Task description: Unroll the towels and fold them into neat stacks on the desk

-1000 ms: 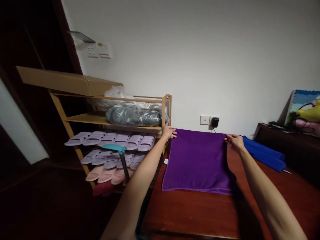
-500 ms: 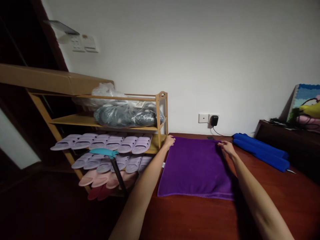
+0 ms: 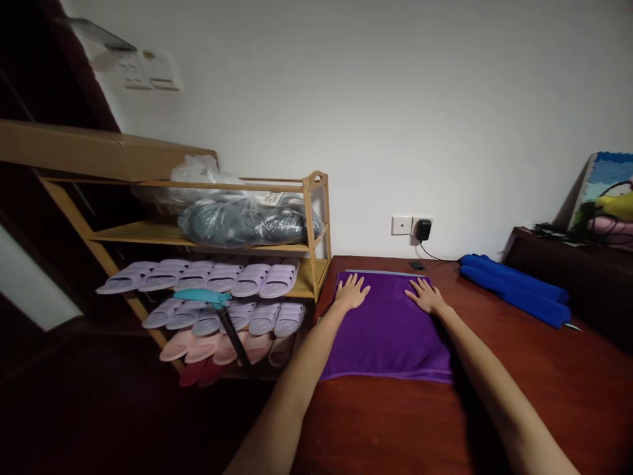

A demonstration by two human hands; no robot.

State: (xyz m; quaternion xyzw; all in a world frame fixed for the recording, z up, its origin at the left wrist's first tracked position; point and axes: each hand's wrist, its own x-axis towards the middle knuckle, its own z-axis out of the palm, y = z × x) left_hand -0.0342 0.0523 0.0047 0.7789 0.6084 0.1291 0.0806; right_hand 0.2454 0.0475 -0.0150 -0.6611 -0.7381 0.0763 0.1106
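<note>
A purple cloth [image 3: 388,336] lies spread on the reddish-brown wooden table [image 3: 376,422]. Near its far left corner my left hand [image 3: 352,292] rests flat on the fabric with the fingers spread. My right hand [image 3: 425,295] lies flat near the far right corner, its fingers also apart. A thin greyish strip shows along the cloth's far edge. Neither hand grips anything. To the right, a rolled or folded blue cloth [image 3: 514,290] sits on the table.
A wooden rack [image 3: 311,231] at left holds slippers [image 3: 250,280], a plastic-wrapped bundle [image 3: 247,221] and a cardboard box [image 3: 119,155]. A teal-topped pole [image 3: 202,296] stands before it. A plugged-in black adapter [image 3: 423,229] has a cable. A dark raised ledge [image 3: 558,264] is at right.
Both hands have let go of the cloth's far corners and now lie flat on it, slightly closer together. The view has shifted a little.
</note>
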